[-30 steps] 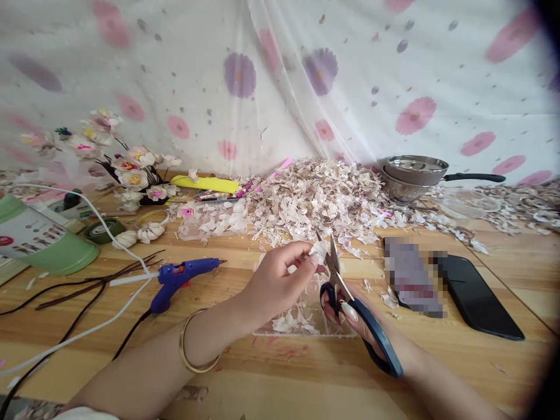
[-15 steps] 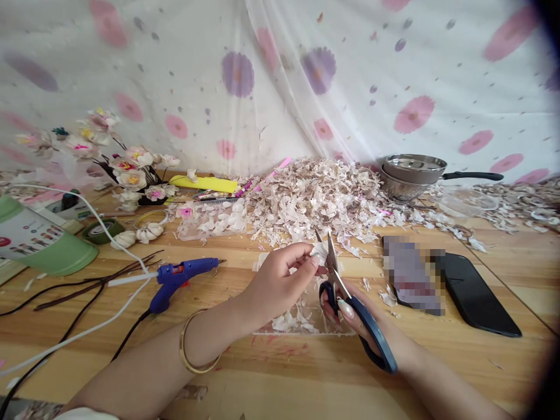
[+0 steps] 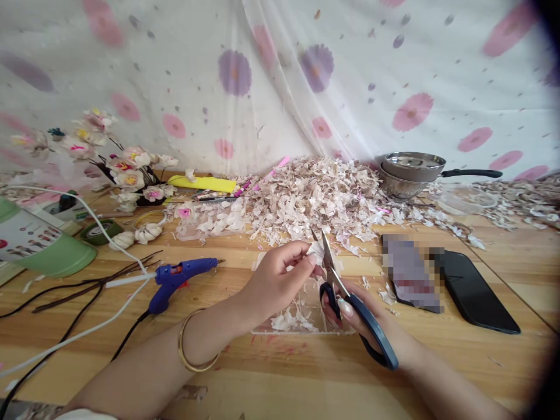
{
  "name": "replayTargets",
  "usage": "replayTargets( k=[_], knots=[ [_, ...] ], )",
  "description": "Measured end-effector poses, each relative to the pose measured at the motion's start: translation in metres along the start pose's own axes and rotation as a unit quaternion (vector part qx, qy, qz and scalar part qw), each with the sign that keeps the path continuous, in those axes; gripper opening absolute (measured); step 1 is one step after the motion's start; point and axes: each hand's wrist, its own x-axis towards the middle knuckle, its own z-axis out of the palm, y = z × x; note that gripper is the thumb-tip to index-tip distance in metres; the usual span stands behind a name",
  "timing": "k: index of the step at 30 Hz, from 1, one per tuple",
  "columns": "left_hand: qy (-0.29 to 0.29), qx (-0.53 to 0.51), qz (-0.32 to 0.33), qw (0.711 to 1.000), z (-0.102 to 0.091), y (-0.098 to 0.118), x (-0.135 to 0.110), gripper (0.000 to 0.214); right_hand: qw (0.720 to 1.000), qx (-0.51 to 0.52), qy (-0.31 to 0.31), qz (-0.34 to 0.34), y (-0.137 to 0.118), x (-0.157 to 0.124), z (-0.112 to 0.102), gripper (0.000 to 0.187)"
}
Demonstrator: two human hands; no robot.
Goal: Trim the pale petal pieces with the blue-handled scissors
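Note:
Between the thumb and fingers of my left hand (image 3: 280,274) is pinched a thin white petal-like piece (image 3: 317,252). My right hand (image 3: 365,312) grips a pair of scissors (image 3: 335,277) with dark blue handles, fingers through the loops. The blades point up and away, slightly parted, right beside the white piece; whether they touch it I cannot tell. Below both hands lies a clear plastic tray (image 3: 301,331) with loose white petal-like pieces (image 3: 292,321) in it, partly hidden by my hands.
Behind the tray rises a heap of pale dry petals (image 3: 319,195). A blue glue gun (image 3: 175,280) with cords lies left, near a green bucket (image 3: 65,256) and artificial flowers (image 3: 131,169). To the right are two phones (image 3: 479,291) and, farther back, metal bowls (image 3: 411,172).
The scissor blades have drawn closer together and tilted slightly left beside the white piece. My left hand keeps its pinch, and the whole view has shifted a little.

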Motion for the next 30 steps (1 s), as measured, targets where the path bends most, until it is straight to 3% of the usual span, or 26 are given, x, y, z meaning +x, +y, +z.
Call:
replayTargets(
  k=[7,17,30],
  knots=[
    [-0.001,-0.009,-0.02,1.0,0.0,0.003,0.0,0.024,1.0,0.014,0.002,0.005,0.003,0.002,-0.003,0.047],
    [-0.001,-0.008,-0.035,0.999,-0.005,0.007,0.0,0.025,0.999,-0.051,0.008,0.013,-0.007,0.002,-0.006,0.045],
    [0.002,-0.009,-0.037,0.999,-0.009,0.018,0.003,0.024,0.999,-0.031,0.016,0.028,-0.013,0.003,-0.011,0.049]
  ],
)
